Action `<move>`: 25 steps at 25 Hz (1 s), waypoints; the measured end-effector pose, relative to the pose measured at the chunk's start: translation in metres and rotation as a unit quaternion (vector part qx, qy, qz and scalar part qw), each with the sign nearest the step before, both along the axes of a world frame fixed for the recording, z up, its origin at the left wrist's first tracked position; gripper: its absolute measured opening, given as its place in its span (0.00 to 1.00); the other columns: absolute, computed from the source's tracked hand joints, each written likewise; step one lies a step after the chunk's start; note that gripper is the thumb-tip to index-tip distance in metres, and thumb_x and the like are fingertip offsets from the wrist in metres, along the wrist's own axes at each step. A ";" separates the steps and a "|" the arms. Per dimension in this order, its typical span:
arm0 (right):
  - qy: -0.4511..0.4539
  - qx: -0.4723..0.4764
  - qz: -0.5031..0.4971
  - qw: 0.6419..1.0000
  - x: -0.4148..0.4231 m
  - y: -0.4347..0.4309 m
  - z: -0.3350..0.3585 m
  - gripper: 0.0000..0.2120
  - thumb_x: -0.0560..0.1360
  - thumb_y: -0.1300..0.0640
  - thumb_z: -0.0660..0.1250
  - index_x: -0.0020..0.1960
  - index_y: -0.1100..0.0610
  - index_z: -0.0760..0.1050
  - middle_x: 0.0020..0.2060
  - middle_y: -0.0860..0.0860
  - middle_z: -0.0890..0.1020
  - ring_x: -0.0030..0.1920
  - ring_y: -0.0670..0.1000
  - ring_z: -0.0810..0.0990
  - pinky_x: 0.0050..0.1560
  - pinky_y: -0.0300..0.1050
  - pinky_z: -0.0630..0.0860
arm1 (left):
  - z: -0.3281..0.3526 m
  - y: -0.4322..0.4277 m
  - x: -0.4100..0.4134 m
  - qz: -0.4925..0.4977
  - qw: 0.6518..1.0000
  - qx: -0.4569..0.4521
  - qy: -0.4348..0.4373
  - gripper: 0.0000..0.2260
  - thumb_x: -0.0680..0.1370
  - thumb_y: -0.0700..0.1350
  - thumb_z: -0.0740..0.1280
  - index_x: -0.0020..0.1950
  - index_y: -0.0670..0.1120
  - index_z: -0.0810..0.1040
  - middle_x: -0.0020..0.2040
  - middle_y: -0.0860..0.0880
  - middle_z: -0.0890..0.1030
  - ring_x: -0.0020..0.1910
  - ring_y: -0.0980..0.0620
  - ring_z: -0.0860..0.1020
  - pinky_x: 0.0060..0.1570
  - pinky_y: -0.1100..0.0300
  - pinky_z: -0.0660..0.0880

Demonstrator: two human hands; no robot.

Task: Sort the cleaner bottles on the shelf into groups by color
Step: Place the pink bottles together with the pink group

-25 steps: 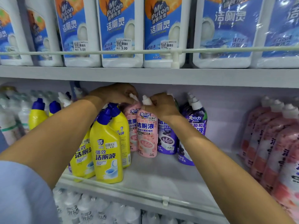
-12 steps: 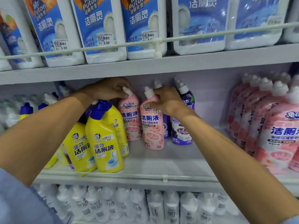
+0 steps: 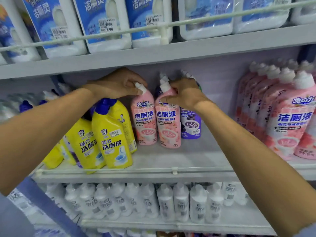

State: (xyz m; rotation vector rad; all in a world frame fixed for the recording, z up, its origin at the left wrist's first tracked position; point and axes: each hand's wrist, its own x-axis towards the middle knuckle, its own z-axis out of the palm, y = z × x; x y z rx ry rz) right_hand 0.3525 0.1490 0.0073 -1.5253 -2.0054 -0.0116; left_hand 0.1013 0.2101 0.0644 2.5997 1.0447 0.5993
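Observation:
Two pink cleaner bottles stand side by side in the middle of the middle shelf (image 3: 196, 161). My left hand (image 3: 118, 84) pinches the white cap of the left pink bottle (image 3: 144, 124). My right hand (image 3: 183, 92) grips the neck of the right pink bottle (image 3: 168, 127). Purple bottles (image 3: 190, 125) stand just behind and right of them, partly hidden by my right hand. Yellow bottles with blue caps (image 3: 111, 134) lean in a cluster at the left, under my left forearm. A group of several pink bottles (image 3: 280, 117) fills the right end.
Large white jugs with blue labels (image 3: 106, 23) line the upper shelf behind a white rail (image 3: 164, 29). White bottles (image 3: 153, 200) pack the lower shelf. A clear lip (image 3: 174, 171) runs along the middle shelf's front edge. Bare shelf lies between the purple bottles and the right pink group.
Both pink bottles have shifted a little to the right together, closer side by side and in front of the purple ones. My head has turned right, bringing the right pink group further into view.

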 end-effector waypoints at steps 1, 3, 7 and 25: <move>0.004 -0.003 -0.004 1.000 0.003 -0.003 0.002 0.24 0.72 0.39 0.74 0.62 0.54 0.82 0.58 0.53 0.84 0.60 0.55 0.80 0.57 0.41 0.74 | 0.001 -0.003 0.000 -0.003 1.000 -0.009 -0.012 0.13 0.77 0.40 0.74 0.62 0.44 0.82 0.58 0.48 0.85 0.56 0.57 0.83 0.61 0.65 0.77; 0.011 -0.008 -0.005 1.000 0.009 -0.009 0.004 0.24 0.72 0.39 0.74 0.60 0.52 0.83 0.59 0.53 0.83 0.63 0.56 0.78 0.59 0.41 0.73 | 0.001 -0.009 0.002 -0.013 0.999 -0.027 -0.024 0.13 0.77 0.41 0.74 0.61 0.44 0.83 0.57 0.48 0.85 0.55 0.58 0.82 0.59 0.64 0.77; 0.011 -0.025 -0.026 0.999 0.022 -0.022 0.010 0.23 0.70 0.38 0.76 0.54 0.54 0.83 0.50 0.53 0.85 0.51 0.54 0.80 0.48 0.42 0.71 | 0.003 -0.017 0.015 -0.023 0.998 -0.065 0.000 0.12 0.77 0.45 0.74 0.61 0.48 0.82 0.58 0.50 0.84 0.56 0.56 0.82 0.62 0.58 0.77; 0.066 -0.043 0.020 0.997 0.067 -0.103 0.015 0.18 0.69 0.48 0.80 0.56 0.51 0.85 0.44 0.47 0.88 0.46 0.43 0.85 0.48 0.42 0.80 | -0.017 -0.090 0.056 -0.008 0.981 -0.112 -0.160 0.16 0.76 0.35 0.73 0.63 0.39 0.81 0.57 0.45 0.84 0.50 0.56 0.82 0.52 0.71 0.77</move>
